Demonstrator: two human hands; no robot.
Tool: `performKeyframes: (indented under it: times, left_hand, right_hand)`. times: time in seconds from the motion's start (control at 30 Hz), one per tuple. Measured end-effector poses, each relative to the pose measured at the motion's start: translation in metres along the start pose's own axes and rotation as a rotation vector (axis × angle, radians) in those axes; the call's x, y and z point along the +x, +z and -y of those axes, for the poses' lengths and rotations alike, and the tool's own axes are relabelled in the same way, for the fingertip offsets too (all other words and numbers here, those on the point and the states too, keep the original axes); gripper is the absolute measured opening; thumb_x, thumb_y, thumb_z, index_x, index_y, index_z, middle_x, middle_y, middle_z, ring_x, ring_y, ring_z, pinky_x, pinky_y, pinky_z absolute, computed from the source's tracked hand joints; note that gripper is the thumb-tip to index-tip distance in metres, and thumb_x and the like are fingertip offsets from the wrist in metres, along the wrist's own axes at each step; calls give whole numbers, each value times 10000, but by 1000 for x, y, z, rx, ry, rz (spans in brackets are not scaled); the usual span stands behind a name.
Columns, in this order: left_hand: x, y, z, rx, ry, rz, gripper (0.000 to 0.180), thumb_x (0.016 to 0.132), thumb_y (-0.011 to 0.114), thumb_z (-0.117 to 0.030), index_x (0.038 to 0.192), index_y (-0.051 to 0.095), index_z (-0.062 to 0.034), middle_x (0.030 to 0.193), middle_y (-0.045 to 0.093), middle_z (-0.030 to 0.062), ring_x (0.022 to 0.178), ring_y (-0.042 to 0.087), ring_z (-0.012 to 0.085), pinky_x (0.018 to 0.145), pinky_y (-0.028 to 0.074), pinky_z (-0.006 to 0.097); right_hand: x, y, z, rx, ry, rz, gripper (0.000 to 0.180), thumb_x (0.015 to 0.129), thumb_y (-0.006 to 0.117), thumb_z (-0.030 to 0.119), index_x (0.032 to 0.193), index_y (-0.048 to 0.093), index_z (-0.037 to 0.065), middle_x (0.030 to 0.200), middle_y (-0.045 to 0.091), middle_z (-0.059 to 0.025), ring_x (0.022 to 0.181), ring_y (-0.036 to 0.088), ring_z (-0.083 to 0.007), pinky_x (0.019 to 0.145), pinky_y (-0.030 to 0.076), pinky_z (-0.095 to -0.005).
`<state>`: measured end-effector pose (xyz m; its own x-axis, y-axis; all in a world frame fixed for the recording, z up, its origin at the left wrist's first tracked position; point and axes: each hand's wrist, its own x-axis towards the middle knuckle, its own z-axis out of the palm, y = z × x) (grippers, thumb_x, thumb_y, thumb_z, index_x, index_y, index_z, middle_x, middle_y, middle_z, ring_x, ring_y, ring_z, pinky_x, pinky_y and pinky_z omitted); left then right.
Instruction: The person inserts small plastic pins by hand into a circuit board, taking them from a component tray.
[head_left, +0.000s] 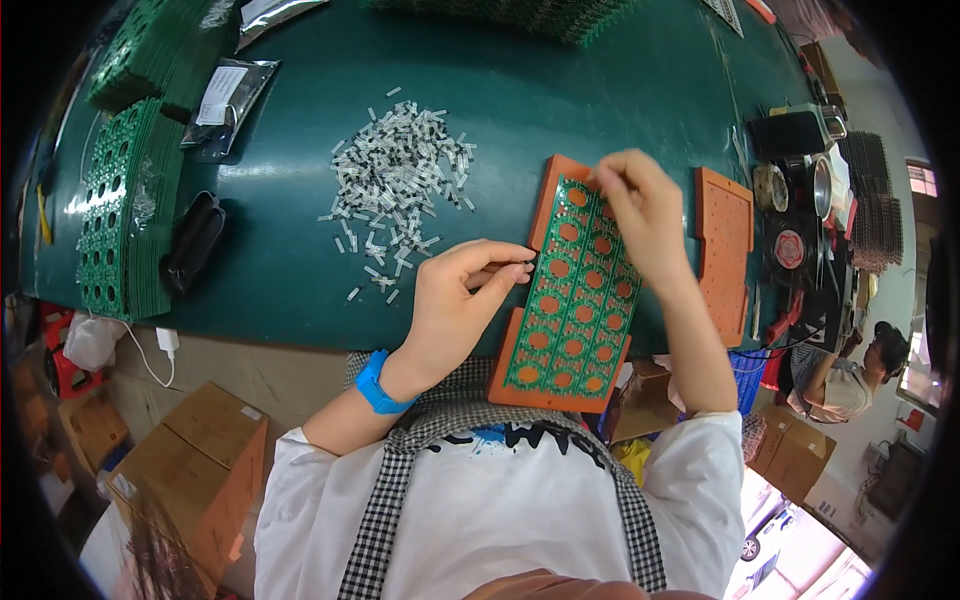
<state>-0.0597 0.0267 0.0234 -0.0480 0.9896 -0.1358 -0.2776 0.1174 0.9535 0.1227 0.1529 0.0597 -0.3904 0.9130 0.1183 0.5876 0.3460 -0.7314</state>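
A green circuit board panel [566,322] with rows of round holes lies in an orange fixture tray [507,340], tilted near the table's front edge. My right hand [640,195] is over the panel's far end, thumb and fingertips pinched together at its surface; whatever they hold is too small to make out. Beside the panel's left edge, my left hand [462,290] pinches a tiny dark piece between thumb and forefinger. Left of it, a loose pile of small clear-and-silver components [400,165] is spread on the green table mat [290,260].
Stacked green circuit panels [130,210] stand at the left, next to silver bags [225,105] and a black holder [195,240]. A second orange tray [725,255] lies to the right, with tins and tools [790,190] beyond. Cardboard boxes [190,470] are on the floor. Another person [850,375] sits far right.
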Motion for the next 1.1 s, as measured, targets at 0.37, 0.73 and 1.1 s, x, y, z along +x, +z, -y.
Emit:
performKeyframes:
  times: [0.37, 0.73, 1.1]
  left_hand:
    - [-1, 2, 2, -34, -12, -49, 151, 894, 612, 11, 1034, 654, 48, 928, 696, 104, 845, 686, 143, 750, 554, 245]
    - [-1, 0, -2, 25, -37, -6, 146, 886, 629, 29, 1025, 630, 71, 924, 689, 119, 846, 679, 161, 768, 554, 254]
    - [-4, 6, -3, -89, -19, -3, 338, 900, 595, 33, 1234, 545, 26, 959, 691, 120, 884, 678, 151, 781, 555, 253]
  right_hand:
    - [13, -8, -10, -244, -273, 212, 40, 889, 560, 21, 889, 528, -3, 874, 524, -117, 822, 539, -273, 742, 453, -327]
    - [4, -1, -11, -335, -312, 63, 70, 845, 636, 75, 880, 605, 22, 878, 590, -99, 846, 599, -278, 741, 494, -369]
    - [-40, 8, 34, -153, -360, 149, 261, 749, 755, 156, 971, 659, 58, 881, 626, -88, 805, 625, -265, 725, 477, -371]
